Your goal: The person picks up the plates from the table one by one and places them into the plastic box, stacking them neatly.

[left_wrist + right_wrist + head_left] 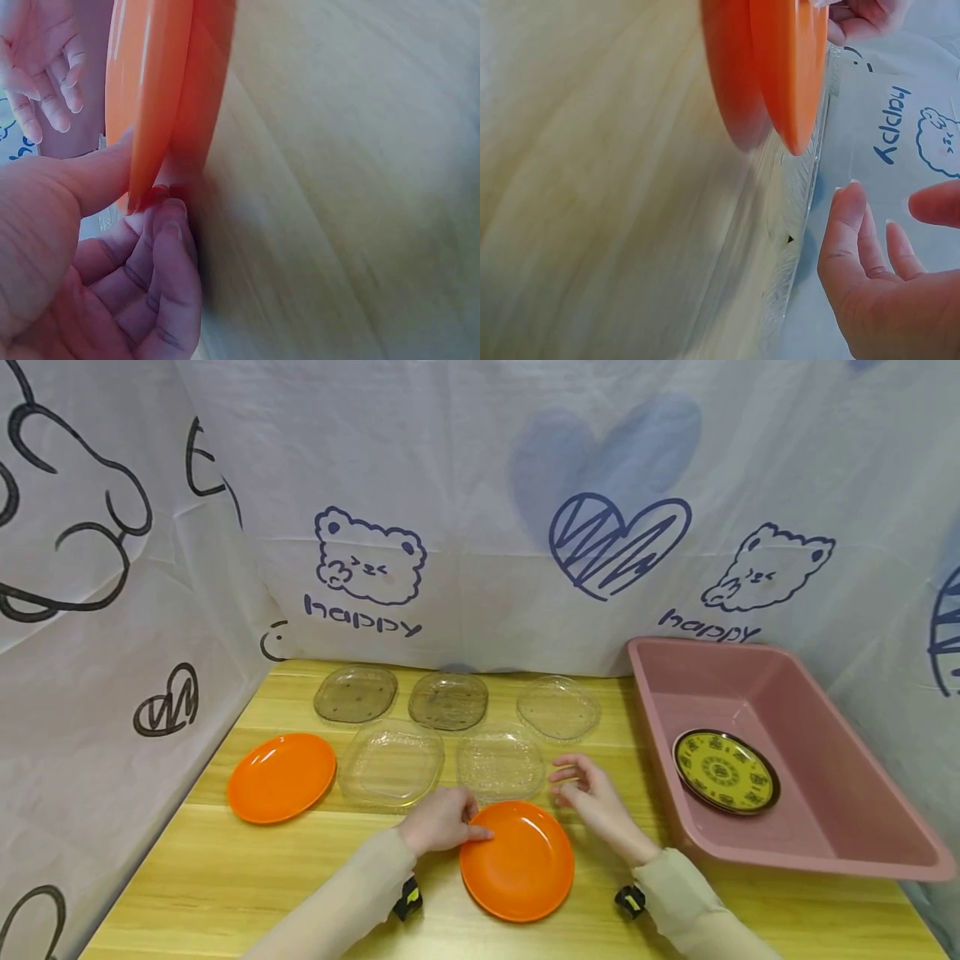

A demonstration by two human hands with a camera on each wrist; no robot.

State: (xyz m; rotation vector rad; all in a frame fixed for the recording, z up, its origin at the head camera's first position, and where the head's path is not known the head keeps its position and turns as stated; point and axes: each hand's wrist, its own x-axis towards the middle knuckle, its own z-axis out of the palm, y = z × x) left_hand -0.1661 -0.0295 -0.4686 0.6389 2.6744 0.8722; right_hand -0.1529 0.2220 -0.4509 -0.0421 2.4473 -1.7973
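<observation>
An orange plate [517, 864] is at the front middle of the wooden table. My left hand [444, 821] pinches its left rim, thumb on top and curled fingers beneath, as the left wrist view shows. In the right wrist view the orange plate [791, 75] appears slightly raised off the wood. To the right of the plate my right hand [592, 797] hovers with relaxed fingers apart from it and holds nothing. Just beyond both hands lie two clear plastic dishes, one on the left [392, 763] and one on the right [501, 762].
Another orange plate [282, 778] lies at the left. Along the back are two brownish transparent dishes [356, 694] and a clear one [558, 708]. A pink basin [813, 760] stands at the right with a yellow patterned plate [726, 772] inside. A printed cloth [480, 510] hangs behind.
</observation>
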